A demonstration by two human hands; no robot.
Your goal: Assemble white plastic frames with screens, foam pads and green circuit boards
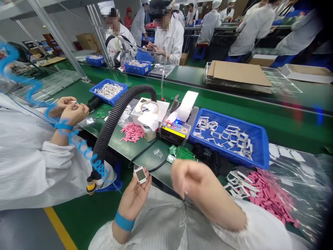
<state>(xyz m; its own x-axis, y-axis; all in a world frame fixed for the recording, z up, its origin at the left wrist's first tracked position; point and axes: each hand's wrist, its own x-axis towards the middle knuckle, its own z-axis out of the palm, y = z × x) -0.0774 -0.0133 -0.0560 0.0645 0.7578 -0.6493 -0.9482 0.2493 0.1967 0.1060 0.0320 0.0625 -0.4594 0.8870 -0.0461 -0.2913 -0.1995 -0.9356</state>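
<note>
We sit at a green conveyor bench [122,149] in a busy factory room, with rows of people in white coats working at more benches beyond it. Our landmark is the big blue tray [229,154], heaped with white frames [223,137]. Just to its left stands a small machine [175,126] with coloured buttons and a yellow strip, its markings too small for us to read. Farther left of the tray lie a pile of pink strips [132,132] and a black ribbed hose [117,114]. Green circuit boards [182,152] sit just in front of the tray's near left corner, and more pink strips [270,194] spill over clear plastic beyond its near right corner.

Our left hand [134,198], with a blue wristband [124,221], is raised palm up in front of the tray, its fingers gripping a small white square frame [140,174] upright. Our right hand [197,184] hangs near the tray's front edge, fingers [182,177] curled down; we cannot tell whether they hold anything. Well left of the tray, a co-worker's hands [73,109] pinch something small.
</note>
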